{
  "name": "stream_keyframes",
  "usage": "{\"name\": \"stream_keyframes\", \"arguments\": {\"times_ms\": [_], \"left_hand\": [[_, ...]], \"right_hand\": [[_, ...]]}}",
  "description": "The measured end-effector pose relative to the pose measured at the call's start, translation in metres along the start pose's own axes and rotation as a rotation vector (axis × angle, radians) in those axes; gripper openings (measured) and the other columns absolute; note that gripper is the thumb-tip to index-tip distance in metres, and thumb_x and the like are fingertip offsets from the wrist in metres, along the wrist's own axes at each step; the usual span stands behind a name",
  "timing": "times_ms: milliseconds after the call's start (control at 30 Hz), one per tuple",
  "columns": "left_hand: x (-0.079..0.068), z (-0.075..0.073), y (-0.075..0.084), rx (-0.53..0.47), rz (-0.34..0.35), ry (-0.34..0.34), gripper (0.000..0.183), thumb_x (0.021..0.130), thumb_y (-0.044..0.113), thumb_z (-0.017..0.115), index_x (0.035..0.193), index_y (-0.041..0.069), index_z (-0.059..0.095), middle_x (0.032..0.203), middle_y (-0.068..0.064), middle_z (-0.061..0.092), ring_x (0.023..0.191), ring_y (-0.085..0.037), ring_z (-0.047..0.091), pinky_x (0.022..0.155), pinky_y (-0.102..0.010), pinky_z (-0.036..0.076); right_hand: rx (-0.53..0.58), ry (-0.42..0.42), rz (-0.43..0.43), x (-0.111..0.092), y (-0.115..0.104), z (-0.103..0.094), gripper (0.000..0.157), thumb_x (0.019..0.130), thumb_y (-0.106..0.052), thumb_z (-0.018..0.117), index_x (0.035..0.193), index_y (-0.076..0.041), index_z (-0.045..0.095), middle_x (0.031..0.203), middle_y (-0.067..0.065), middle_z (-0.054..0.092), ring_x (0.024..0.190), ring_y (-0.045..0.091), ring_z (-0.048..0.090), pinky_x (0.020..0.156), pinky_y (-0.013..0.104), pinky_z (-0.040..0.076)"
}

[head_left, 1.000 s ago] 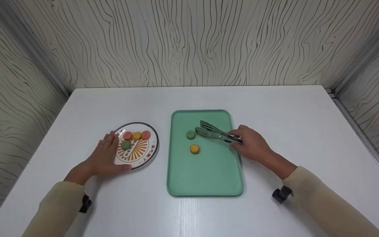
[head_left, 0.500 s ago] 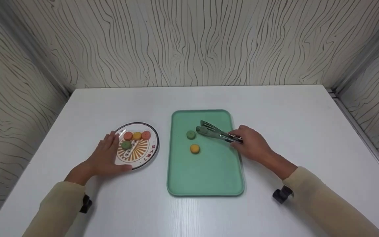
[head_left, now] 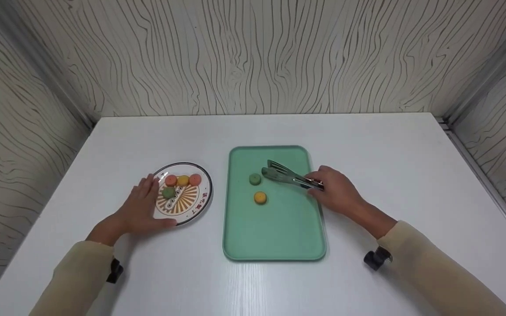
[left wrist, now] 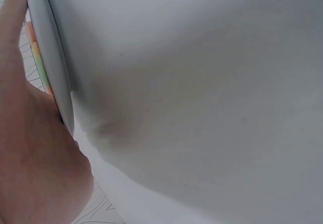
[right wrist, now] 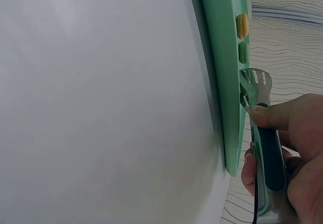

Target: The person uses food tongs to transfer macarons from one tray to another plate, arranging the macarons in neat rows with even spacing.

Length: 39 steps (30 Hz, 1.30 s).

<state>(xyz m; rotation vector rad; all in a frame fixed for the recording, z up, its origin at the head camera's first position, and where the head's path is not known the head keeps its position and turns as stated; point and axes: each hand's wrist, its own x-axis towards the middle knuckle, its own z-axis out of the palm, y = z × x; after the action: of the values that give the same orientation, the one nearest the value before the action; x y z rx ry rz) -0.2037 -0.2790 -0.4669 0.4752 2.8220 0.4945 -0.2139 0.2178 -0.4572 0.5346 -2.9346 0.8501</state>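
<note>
My right hand (head_left: 335, 189) grips a pair of metal tongs (head_left: 289, 177), its dark handle plain in the right wrist view. The tongs' tips lie slightly apart over the green tray (head_left: 275, 237), just right of a green macaron (head_left: 255, 179). Below that one sits a yellow macaron (head_left: 260, 198). On the left, my left hand (head_left: 139, 210) rests with spread, straight fingers against the rim of a round patterned plate (head_left: 196, 206). The plate bears a red macaron (head_left: 171, 180), a yellow macaron (head_left: 183, 181), a pink macaron (head_left: 195, 179) and a green macaron (head_left: 168, 192).
A white table (head_left: 253, 289) carries the plate and the tray, with a strip of tabletop between them. Wood-grain panels (head_left: 253, 57) stand behind the table and at both sides. Each sleeve has a black wrist device (head_left: 376, 259) near its cuff.
</note>
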Motion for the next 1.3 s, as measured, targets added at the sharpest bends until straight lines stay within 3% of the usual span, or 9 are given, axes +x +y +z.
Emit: {"name": "stream_keyframes", "arguments": {"times_ms": [400, 667, 1300], "left_hand": [[0.004, -0.001, 0.001, 0.041, -0.009, -0.011, 0.13, 0.08, 0.071, 0.07, 0.157, -0.014, 0.008, 0.165, -0.034, 0.0, 0.152, -0.051, -0.001, 0.12, -0.066, 0.01], [0.003, 0.0, 0.0, 0.006, 0.012, 0.016, 0.129, 0.079, 0.066, 0.074, 0.155, -0.016, 0.009, 0.164, -0.035, 0.001, 0.151, -0.052, 0.0, 0.12, -0.067, 0.01], [0.001, 0.0, 0.0, 0.0, -0.017, -0.022, 0.13, 0.08, 0.067, 0.072, 0.156, -0.014, 0.007, 0.165, -0.033, -0.003, 0.152, -0.051, -0.003, 0.12, -0.065, 0.006]], "right_hand": [[0.028, 0.015, -0.013, 0.002, -0.001, -0.001, 0.029, 0.087, -0.003, 0.076, 0.117, -0.002, 0.075, 0.088, 0.005, 0.061, 0.072, 0.015, 0.051, 0.064, 0.031, 0.045], [0.011, 0.021, -0.008, 0.003, -0.006, -0.005, 0.029, 0.087, -0.002, 0.076, 0.116, -0.002, 0.076, 0.088, 0.006, 0.062, 0.076, 0.018, 0.055, 0.067, 0.035, 0.048], [0.025, 0.036, -0.027, 0.007, -0.021, -0.017, 0.03, 0.088, -0.004, 0.076, 0.117, -0.001, 0.075, 0.087, 0.007, 0.061, 0.073, 0.018, 0.052, 0.064, 0.032, 0.047]]}}
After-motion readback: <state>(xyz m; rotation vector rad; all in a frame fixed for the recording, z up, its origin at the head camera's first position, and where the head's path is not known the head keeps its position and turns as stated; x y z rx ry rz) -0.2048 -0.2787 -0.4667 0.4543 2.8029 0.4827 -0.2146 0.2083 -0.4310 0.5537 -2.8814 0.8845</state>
